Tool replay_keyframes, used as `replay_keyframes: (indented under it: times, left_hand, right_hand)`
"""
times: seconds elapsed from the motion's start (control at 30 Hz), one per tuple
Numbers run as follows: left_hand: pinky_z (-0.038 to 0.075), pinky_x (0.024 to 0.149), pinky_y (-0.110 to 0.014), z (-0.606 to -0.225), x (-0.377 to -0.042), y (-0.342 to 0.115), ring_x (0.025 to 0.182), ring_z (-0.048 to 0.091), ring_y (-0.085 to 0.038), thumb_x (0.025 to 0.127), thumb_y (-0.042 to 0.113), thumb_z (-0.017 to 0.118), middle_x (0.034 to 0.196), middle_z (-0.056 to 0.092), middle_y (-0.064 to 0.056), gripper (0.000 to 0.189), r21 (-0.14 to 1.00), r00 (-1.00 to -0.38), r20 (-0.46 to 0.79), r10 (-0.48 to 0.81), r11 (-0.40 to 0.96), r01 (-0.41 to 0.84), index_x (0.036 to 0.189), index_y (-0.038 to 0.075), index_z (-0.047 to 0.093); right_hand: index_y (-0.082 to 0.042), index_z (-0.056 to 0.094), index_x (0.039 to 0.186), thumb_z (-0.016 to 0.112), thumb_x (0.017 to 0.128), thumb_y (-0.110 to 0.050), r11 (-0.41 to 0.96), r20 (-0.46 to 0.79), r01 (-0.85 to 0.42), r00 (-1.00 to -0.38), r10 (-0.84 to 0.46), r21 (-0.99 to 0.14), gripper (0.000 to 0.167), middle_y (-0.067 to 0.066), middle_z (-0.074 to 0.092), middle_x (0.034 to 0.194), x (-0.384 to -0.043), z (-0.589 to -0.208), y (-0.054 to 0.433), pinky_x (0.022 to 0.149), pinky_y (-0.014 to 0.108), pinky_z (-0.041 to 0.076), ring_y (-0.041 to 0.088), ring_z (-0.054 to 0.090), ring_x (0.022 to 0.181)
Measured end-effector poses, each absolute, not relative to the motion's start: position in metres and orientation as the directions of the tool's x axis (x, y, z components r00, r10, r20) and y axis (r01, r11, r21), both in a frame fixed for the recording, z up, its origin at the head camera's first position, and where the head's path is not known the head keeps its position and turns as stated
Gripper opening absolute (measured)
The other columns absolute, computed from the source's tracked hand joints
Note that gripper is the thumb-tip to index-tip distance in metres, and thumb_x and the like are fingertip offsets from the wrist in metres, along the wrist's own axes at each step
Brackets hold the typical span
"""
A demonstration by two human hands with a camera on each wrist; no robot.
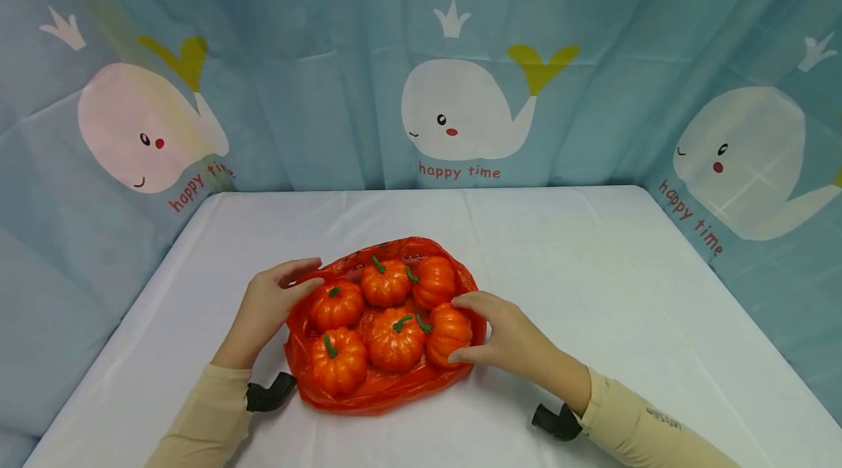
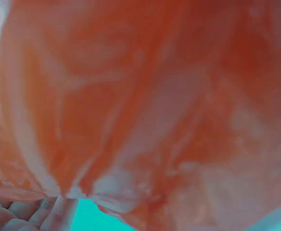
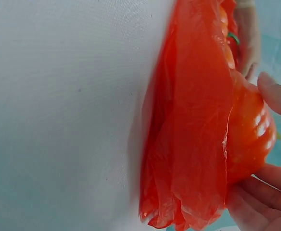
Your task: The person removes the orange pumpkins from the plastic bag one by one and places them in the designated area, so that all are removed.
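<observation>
Several small orange toy pumpkins [image 1: 396, 340] with green stems lie inside a spread-out red plastic bag [image 1: 375, 401]. Over the bag's right rim, my right hand [image 1: 503, 333] spans the front-right pumpkin [image 1: 449, 334]. In the right wrist view, its thumb [image 3: 277, 98] and fingers [image 3: 268, 190] touch opposite sides of that pumpkin [image 3: 249, 127]. My left hand [image 1: 272, 300] is at the bag's left rim, thumb and fingers apart, beside the left pumpkin [image 1: 336, 304]. The bag [image 2: 131, 96] fills most of the left wrist view, hiding much of that hand.
A white-covered table [image 1: 592, 270] carries the bag. Behind and at both sides hangs a blue curtain [image 1: 316, 110] printed with whales. Black curved pieces [image 1: 271, 393] sit at both wrists, beside the beige sleeves [image 1: 204, 417].
</observation>
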State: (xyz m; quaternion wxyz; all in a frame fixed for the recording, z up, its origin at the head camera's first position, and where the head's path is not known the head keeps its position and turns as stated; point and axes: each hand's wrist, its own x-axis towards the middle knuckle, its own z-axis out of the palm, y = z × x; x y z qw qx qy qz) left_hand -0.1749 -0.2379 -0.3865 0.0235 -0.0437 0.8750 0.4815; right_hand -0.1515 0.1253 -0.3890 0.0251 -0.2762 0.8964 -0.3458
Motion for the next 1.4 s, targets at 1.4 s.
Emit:
replay_keyframes:
  times: [1.4]
  left_hand:
    - [0.046,0.084,-0.006,-0.394,-0.174,-0.239,0.126,0.053,-0.024,0.095,0.05,0.062,0.135,0.063,-0.012,0.052,0.853,-0.989,-0.071,-0.126,0.506,-0.126,0.13,0.012,0.067]
  right_hand:
    - [-0.009,0.061,0.133,0.09,0.071,-0.037,0.551,0.21,-0.478,-0.853,-0.479,-0.684,0.074,0.003,0.063,0.132,-0.144,-0.387,0.13,0.097,0.044,0.055,0.026,0.062,0.12]
